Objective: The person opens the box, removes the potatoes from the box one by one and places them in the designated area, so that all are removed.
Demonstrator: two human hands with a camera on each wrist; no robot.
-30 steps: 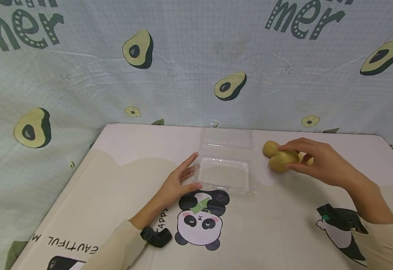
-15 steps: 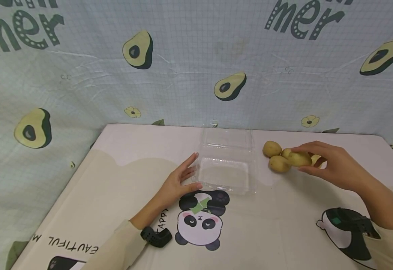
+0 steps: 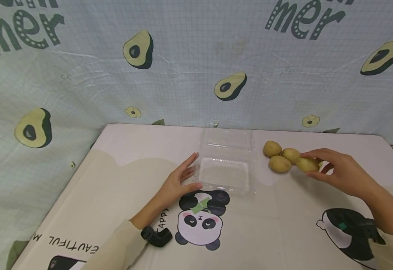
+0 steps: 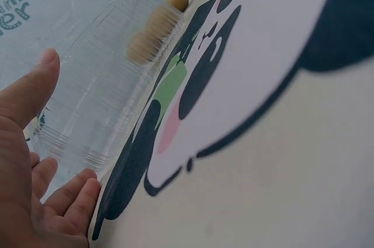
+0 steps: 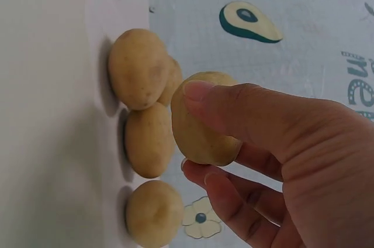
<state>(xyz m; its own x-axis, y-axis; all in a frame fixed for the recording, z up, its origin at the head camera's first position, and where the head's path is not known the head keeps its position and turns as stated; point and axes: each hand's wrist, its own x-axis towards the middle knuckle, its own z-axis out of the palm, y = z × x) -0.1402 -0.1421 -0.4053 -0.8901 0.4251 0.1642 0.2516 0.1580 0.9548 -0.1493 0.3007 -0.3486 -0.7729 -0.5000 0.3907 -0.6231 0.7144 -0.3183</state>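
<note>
My right hand [image 3: 343, 172] pinches a potato [image 3: 307, 164] between thumb and fingers. The right wrist view shows this held potato [image 5: 201, 125] off the table, in front of the others. Just left of it in the head view lie a rear potato [image 3: 272, 149], a front potato [image 3: 280, 164] and a middle potato [image 3: 290, 155], close together. Another potato [image 5: 154, 214] is mostly hidden behind my right hand in the head view. My left hand [image 3: 176, 184], fingers extended and thumb apart, is at the left side of a clear plastic clamshell box [image 3: 223, 174], whose lid [image 3: 227, 138] is folded back.
The table [image 3: 257, 232] has a pale cover with printed pandas and lettering. Behind it hangs a curtain [image 3: 183, 67] printed with avocados. A black wrist device [image 3: 156, 237] sits on my left wrist.
My right hand has moved rightward and a little nearer with the potato, away from the potatoes beside the box. My left hand and the box have stayed put.
</note>
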